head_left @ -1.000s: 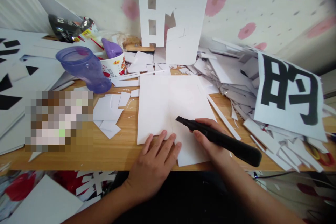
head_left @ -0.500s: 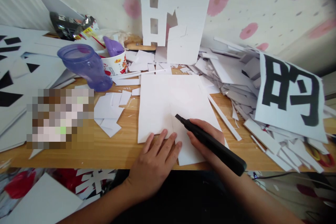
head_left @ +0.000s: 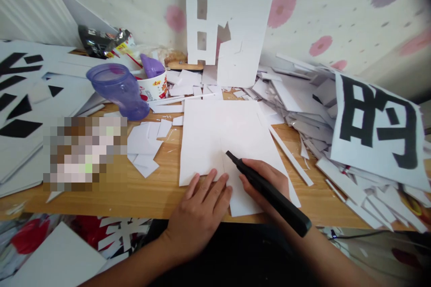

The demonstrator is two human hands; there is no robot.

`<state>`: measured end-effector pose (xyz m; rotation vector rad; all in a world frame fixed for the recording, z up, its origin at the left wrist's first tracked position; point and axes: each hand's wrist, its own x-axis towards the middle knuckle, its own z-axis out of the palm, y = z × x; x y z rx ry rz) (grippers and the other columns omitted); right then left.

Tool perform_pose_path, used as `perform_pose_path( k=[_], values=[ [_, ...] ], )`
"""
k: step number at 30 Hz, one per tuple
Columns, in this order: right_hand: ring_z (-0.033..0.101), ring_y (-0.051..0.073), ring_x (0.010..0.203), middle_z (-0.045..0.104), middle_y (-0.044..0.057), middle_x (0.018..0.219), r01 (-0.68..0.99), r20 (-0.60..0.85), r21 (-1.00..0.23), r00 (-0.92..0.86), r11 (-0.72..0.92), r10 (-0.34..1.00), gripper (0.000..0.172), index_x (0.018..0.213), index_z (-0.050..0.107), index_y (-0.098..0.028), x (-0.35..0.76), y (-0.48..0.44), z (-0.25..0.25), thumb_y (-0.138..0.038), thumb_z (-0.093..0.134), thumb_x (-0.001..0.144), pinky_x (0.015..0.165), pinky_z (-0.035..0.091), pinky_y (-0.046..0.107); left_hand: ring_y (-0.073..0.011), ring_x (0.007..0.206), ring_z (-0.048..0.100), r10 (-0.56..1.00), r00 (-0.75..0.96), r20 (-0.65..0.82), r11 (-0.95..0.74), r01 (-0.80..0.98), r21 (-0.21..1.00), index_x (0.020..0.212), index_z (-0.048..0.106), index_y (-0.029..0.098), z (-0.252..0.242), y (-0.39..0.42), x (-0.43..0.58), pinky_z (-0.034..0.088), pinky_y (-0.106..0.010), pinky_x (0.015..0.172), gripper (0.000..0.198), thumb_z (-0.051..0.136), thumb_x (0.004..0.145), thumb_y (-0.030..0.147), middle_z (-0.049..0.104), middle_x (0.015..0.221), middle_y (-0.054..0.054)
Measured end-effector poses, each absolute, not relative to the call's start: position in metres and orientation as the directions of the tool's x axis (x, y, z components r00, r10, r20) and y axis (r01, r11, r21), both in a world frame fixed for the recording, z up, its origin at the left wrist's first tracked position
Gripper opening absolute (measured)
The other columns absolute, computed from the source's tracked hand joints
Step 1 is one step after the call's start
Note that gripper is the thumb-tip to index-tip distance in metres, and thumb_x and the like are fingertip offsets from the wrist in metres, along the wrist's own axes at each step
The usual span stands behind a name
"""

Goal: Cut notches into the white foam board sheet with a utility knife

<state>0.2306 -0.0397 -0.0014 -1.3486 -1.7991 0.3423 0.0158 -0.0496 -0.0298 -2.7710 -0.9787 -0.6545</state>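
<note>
A white board (head_left: 202, 130) lies on the wooden table in front of me, with a faint line running down its middle and an uneven near edge. My left hand (head_left: 202, 206) rests on its near edge, fingers stretched out and slightly spread. In my right hand (head_left: 266, 181) is a black utility knife (head_left: 269, 195), gripped along its body. The knife's tip points to the upper left, close to the faint line; whether it touches the board I cannot tell.
A cut white board shape (head_left: 240, 40) leans against the wall. Behind the left side stand a purple translucent vase-like container (head_left: 117, 89) and a paper cup (head_left: 156, 87). White scraps (head_left: 303, 94) pile up at right, beside a sheet with a black character (head_left: 377, 130).
The camera view has shifted slightly, so everything appears a little lower and further right. My hands and the knife keep nearly the same place on the board.
</note>
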Motion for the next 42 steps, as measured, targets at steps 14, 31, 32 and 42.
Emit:
perform_pose_path(
  k=[14, 31, 32, 42],
  values=[
    [0.072, 0.020, 0.093, 0.072, 0.010, 0.105, 0.691, 0.512, -0.533, -0.195, 0.488, 0.836, 0.030, 0.119, 0.062, -0.018, 0.234, -0.045, -0.001, -0.019, 0.066, 0.089, 0.082, 0.061, 0.030, -0.0336, 0.132, 0.052, 0.622, 0.679, 0.389, -0.754, 0.654, 0.065, 0.130, 0.061, 0.020, -0.024, -0.051, 0.017, 0.037, -0.055, 0.106, 0.035, 0.046, 0.099, 0.022, 0.055, 0.145, -0.005],
    [0.071, 0.020, 0.090, 0.070, 0.011, 0.102, 0.676, 0.513, -0.510, -0.258, 0.532, 0.819, 0.034, 0.122, 0.059, -0.019, 0.243, -0.064, -0.002, -0.016, 0.064, 0.089, 0.078, 0.061, 0.030, -0.0344, 0.133, 0.052, 0.647, 0.680, 0.345, -0.741, 0.668, 0.073, 0.132, 0.060, 0.020, -0.019, -0.053, 0.018, 0.043, -0.057, 0.105, 0.036, 0.045, 0.099, 0.020, 0.054, 0.146, -0.006],
    [0.071, 0.020, 0.090, 0.070, 0.011, 0.102, 0.675, 0.516, -0.506, -0.262, 0.537, 0.816, 0.034, 0.122, 0.059, -0.019, 0.244, -0.065, -0.002, -0.015, 0.064, 0.089, 0.077, 0.061, 0.031, -0.0344, 0.133, 0.052, 0.647, 0.682, 0.341, -0.742, 0.667, 0.073, 0.132, 0.060, 0.020, -0.019, -0.054, 0.018, 0.042, -0.057, 0.105, 0.036, 0.045, 0.099, 0.020, 0.054, 0.146, -0.006],
    [0.070, 0.021, 0.088, 0.070, 0.012, 0.103, 0.685, 0.575, -0.404, -0.325, 0.606, 0.751, 0.050, 0.137, 0.050, -0.021, 0.248, -0.080, -0.004, -0.010, 0.060, 0.089, 0.075, 0.061, 0.033, -0.0339, 0.134, 0.050, 0.660, 0.677, 0.327, -0.734, 0.674, 0.085, 0.132, 0.061, 0.022, -0.020, -0.053, 0.018, 0.039, -0.057, 0.108, 0.038, 0.052, 0.095, 0.021, 0.054, 0.147, -0.005]
  ],
)
